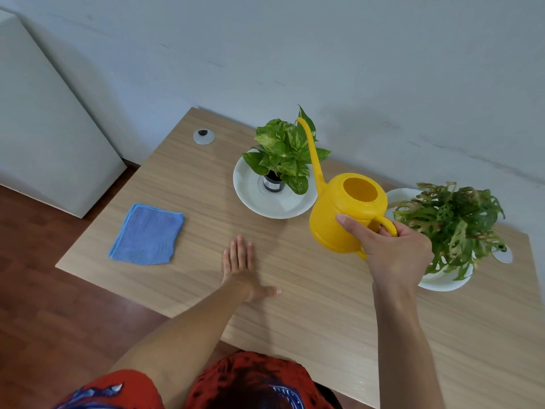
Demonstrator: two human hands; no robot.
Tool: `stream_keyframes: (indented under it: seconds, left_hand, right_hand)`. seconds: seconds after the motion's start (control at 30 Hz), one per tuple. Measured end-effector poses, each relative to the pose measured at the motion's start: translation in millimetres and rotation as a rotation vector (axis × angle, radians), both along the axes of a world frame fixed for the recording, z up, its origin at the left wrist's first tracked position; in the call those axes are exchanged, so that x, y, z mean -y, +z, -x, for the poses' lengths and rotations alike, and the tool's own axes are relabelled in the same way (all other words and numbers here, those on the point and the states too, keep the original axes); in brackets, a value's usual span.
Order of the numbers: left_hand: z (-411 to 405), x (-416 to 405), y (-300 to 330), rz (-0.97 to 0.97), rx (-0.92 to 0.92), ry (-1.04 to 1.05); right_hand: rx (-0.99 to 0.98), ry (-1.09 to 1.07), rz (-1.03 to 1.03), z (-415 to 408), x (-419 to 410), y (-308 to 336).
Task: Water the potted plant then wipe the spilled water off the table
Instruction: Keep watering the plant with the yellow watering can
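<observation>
A pale wood surface (295, 290) fills mid-frame. The right hand (392, 252) grips the yellow watering can (345, 214), spout over the potted plant (284, 154) to pour; the left hand (240, 267) lies flat and empty, bracing, blue cloth (147, 234) ready at left

Setting: plain room, home or small office; which one not determinable. Evidence: light wood-grain desk (295, 290) with cable grommet (203, 136), set against bare pale wall (295, 54). Dark wood-plank floor (44, 290). White cabinet (44, 128) at left. Two houseplants on white saucers.
</observation>
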State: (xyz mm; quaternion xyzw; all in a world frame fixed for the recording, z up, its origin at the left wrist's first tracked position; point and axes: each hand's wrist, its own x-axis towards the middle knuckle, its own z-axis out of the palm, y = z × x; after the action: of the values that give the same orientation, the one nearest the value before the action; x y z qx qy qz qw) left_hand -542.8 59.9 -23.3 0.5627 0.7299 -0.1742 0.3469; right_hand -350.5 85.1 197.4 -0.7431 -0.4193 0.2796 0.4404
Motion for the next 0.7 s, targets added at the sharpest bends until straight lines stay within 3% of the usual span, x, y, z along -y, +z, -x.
stream_keyframes:
  seconds: [0.7]
  left_hand:
    - [1, 1, 4, 0.001, 0.030, 0.005]
  right_hand:
    - [0.056, -0.019, 0.017, 3, -32, -1]
